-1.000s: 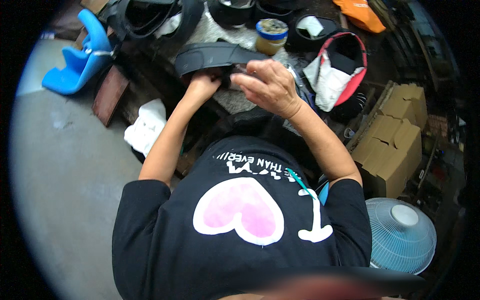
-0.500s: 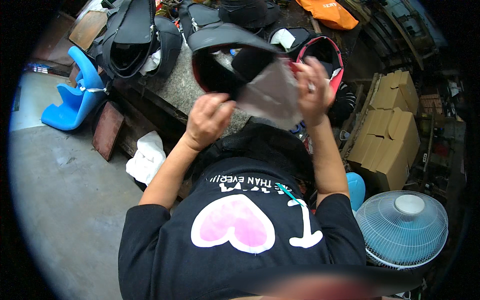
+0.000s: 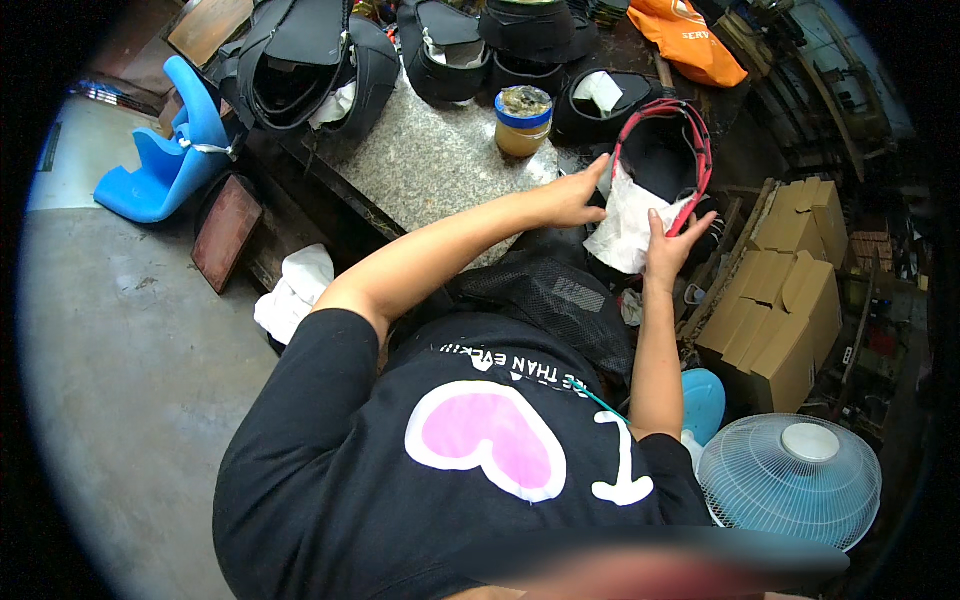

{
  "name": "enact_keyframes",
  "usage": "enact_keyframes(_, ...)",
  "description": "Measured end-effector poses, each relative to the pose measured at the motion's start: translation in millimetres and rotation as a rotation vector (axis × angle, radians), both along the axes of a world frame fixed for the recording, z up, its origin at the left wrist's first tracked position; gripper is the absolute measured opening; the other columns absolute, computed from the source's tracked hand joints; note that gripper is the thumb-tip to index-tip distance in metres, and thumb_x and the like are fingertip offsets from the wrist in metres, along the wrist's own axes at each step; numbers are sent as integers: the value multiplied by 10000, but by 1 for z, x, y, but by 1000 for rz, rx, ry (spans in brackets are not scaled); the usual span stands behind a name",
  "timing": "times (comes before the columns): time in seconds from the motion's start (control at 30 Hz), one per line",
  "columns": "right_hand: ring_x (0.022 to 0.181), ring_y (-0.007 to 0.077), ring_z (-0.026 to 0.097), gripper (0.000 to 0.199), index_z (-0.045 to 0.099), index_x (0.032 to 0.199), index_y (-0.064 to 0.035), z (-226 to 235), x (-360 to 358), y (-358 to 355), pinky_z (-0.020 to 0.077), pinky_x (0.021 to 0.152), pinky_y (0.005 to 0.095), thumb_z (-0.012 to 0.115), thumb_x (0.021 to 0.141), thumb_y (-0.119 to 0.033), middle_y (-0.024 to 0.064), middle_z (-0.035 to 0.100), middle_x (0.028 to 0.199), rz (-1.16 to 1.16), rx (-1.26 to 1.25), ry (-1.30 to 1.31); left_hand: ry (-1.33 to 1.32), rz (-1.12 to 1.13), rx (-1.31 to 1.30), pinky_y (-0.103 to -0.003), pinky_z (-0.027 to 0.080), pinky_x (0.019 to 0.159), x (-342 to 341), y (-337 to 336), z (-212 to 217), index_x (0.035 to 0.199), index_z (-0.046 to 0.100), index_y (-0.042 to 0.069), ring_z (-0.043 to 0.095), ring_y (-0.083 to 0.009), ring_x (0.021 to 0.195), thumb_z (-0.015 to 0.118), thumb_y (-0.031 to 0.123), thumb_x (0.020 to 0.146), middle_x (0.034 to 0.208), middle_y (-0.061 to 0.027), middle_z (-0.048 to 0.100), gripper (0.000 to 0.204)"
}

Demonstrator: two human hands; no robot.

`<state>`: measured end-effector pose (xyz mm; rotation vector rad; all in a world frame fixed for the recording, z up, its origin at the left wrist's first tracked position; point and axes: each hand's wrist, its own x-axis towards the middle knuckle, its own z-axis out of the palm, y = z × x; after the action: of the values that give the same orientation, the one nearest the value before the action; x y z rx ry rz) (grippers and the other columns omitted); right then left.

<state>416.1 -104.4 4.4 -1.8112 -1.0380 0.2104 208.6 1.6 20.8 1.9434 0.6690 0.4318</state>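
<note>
A hollow black piece with a red rim stands at the right end of the work table, a white lining flap hanging over its near side. My right hand has the lower right of that rim between its thumb and spread fingers. Reaching across from the left, my left hand is open, fingers stretched toward the piece's left edge. Whether its fingertips touch the edge I cannot tell. A smaller black piece with a white patch lies just behind.
A blue-rimmed jar stands on the speckled stone slab. Several black pieces line the far side, beside an orange bag. Cardboard boxes and a fan stand to my right, a blue plastic form to my left.
A black piece with a pale flap, held up between both hands earlier, is lowered to the table's right end. Both hands have moved right, and the jar behind has come into sight.
</note>
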Motion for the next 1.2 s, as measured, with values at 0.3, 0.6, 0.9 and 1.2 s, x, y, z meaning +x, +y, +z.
enact_keyframes(0.3,1447,361,234,887,43,1532,-1,-14,38,55,196,1173,373,572,821,-4,272,165,1570,-244,64,103,353,407,1033,-405,516,820,53,65,17,1188,561,4,593,-312,1052,613,162,799,1057,-156,650,423)
enact_keyframes(0.6,1412,377,309,905,22,1538,-24,-24,42,64,276,1138,390,613,855,-96,282,190,1559,-179,-2,155,159,356,972,-624,360,996,44,59,75,1031,625,111,678,-279,907,670,147,757,898,-92,699,280)
enact_keyframes(0.9,1356,378,334,985,19,1545,-34,13,29,56,258,1127,457,690,853,-240,262,271,1499,-118,164,139,-602,378,129,-191,443,605,-134,23,200,1345,417,74,548,-42,697,591,22,929,753,13,583,454)
enact_keyframes(1.2,1266,287,516,900,172,1549,-134,77,-123,52,352,1085,430,715,833,-170,167,478,1439,1176,-107,-103,-305,530,-730,-203,530,622,-210,84,44,1132,621,-3,628,-99,711,734,300,865,899,-52,652,420)
